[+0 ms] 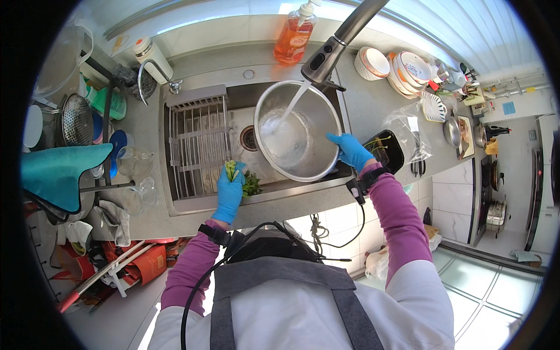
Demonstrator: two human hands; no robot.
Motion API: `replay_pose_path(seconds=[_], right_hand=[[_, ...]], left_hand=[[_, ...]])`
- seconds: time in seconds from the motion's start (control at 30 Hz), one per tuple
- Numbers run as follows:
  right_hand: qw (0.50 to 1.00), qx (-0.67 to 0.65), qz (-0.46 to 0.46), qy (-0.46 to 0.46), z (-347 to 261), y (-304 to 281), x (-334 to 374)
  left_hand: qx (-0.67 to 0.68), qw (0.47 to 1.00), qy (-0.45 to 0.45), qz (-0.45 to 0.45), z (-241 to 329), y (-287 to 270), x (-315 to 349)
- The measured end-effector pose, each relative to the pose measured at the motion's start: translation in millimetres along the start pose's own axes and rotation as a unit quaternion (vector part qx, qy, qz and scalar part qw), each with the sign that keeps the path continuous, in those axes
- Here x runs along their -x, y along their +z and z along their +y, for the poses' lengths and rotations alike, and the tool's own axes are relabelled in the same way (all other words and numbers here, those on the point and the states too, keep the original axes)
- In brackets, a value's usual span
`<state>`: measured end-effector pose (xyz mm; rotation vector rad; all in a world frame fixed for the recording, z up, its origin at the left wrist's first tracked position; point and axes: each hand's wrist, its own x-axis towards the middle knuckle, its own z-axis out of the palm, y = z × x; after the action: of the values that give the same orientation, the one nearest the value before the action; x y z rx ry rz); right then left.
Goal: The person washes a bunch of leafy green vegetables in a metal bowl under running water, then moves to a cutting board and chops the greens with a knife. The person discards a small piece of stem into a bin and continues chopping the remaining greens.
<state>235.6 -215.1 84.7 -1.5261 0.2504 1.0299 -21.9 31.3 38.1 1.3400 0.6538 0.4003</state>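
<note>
My left hand, in a blue glove, is closed around a small bunch of leafy greens at the sink's front edge. Pale stems show above the fingers, and dark leaves hang to the right. My right hand, also gloved in blue, grips the right rim of a large metal basin. The basin sits tilted in the sink. Water streams into it from the grey tap, and some water covers its bottom. The right thumb's exact place on the rim is hard to make out.
A grey drying rack spans the sink's left side. Beside my right hand lies a black tray with a few stems, near a clear plastic bag and scissors. An orange soap bottle and stacked bowls stand behind.
</note>
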Motion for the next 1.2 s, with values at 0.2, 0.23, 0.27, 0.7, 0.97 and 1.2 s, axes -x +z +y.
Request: replay_pose_path(seconds=[0.2, 0.23, 0.27, 0.7, 0.97, 1.2], right_hand=[[0.991, 0.129, -0.011, 0.026, -1.7, -1.4, -11.2], [0.988, 0.155, -0.004, 0.02, -5.1, -7.2, -9.4], [0.98, 0.196, 0.039, 0.001, -9.2, -9.9, -11.3], [0.881, 0.293, 0.212, -0.305, -3.9, 23.9, -19.1], [0.607, 0.622, 0.304, -0.39, -32.4, 66.0, -3.7], [0.585, 0.676, 0.256, -0.367, -44.9, 87.0, 8.0]], left_hand=[[0.009, 1.0, -0.018, 0.009, 5.8, -2.5, -1.0], [0.008, 1.0, -0.021, 0.011, 6.2, -3.6, -1.4], [0.01, 1.0, -0.016, 0.013, 6.7, -4.7, -1.8], [-0.005, 1.0, -0.019, -0.01, 4.4, -10.5, 2.9], [0.005, 1.0, -0.01, -0.027, -2.1, -4.0, 1.4], [-0.009, 0.999, -0.015, -0.044, 1.4, -3.6, -1.0]])
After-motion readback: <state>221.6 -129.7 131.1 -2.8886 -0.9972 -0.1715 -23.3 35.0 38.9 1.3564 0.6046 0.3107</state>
